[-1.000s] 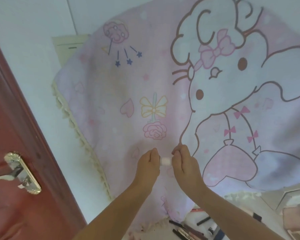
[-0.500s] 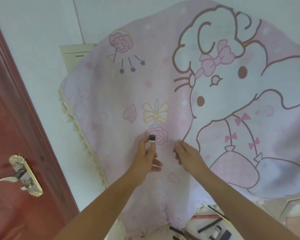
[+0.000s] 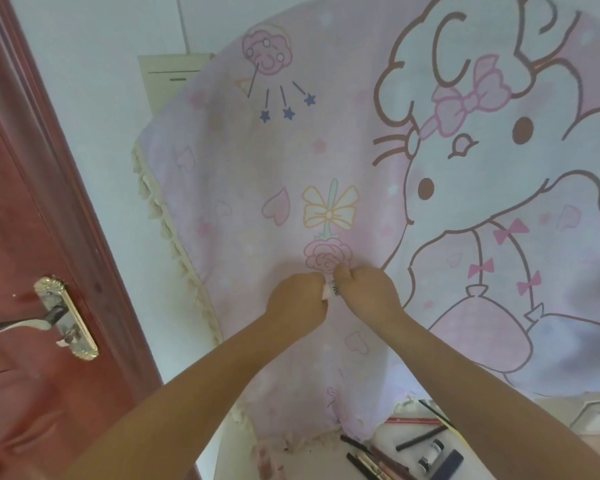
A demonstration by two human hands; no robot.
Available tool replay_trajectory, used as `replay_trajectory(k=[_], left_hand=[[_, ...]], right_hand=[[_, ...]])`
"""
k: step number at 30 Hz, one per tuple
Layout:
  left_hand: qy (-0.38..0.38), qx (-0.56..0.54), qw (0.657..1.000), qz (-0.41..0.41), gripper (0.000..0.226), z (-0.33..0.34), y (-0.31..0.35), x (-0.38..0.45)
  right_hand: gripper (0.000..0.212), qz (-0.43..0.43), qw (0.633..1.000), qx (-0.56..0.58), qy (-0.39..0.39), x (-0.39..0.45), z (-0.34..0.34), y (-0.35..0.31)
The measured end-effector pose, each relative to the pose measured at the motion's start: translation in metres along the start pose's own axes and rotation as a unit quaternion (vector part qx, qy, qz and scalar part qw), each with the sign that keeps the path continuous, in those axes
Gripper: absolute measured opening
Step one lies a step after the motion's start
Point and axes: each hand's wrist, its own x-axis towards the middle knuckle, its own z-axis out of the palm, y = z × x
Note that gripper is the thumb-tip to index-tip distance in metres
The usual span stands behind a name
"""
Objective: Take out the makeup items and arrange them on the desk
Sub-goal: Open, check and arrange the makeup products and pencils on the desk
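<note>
Left hand (image 3: 300,299) & right hand (image 3: 368,294) meet knuckle to knuckle in front of the pink cartoon cloth (image 3: 326,150), fingers curled. Small white makeup tube (image 3: 330,291) sits btwn them, pinched from both sides, mostly hidden. Pencils (image 3: 378,459) lie at the desk (image 3: 326,462) near edge, bottom right.

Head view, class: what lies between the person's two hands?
A small white tube with dark lettering sits between the left hand and right hand, gripped by both. The head view shows it against the pink cartoon cloth.

Right hand (image 3: 368,292) has rejoined left hand (image 3: 300,297) on the tube (image 3: 330,291).
</note>
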Motion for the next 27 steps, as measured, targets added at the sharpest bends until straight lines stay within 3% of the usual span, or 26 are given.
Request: replay_trajectory(k=[5, 7, 9, 11, 16, 21, 25, 27], left_hand=[[-0.122, -0.086, 0.989, 0.015, 0.010, -0.011, -0.002, 0.002], [-0.168, -0.130, 0.977, 0.001, 0.020, -0.010, -0.003, 0.001], [-0.251, -0.227, 0.941, -0.032, 0.034, -0.009, -0.003, -0.003], [-0.301, -0.305, 0.903, -0.038, 0.035, -0.010, -0.005, -0.009], [-0.195, -0.420, 0.886, -0.022, 0.011, -0.007, -0.015, -0.016], [-0.071, -0.427, 0.901, 0.004, 0.023, 0.001, -0.019, -0.024], [-0.067, -0.542, 0.835, -0.073, 0.025, 0.010, -0.020, -0.028], [-0.076, -0.580, 0.803, -0.110, 0.025, 0.015, -0.020, -0.029]], right_hand=[[0.052, -0.057, 0.997, 0.001, 0.050, -0.005, 0.004, 0.007], [0.046, -0.144, 0.982, -0.043, 0.113, -0.005, 0.009, 0.013], [0.036, -0.190, 0.974, -0.050, 0.113, -0.007, 0.012, 0.018], [0.034, -0.212, 0.972, 0.037, 0.093, -0.011, 0.015, 0.025], [0.041, -0.081, 0.974, 0.211, 0.019, -0.012, 0.014, 0.045], [0.036, -0.025, 0.951, 0.304, -0.046, -0.021, 0.014, 0.048], [0.022, -0.084, 0.943, 0.319, -0.039, -0.026, 0.009, 0.052], [0.028, -0.100, 0.940, 0.322, -0.052, -0.029, 0.007, 0.056]])
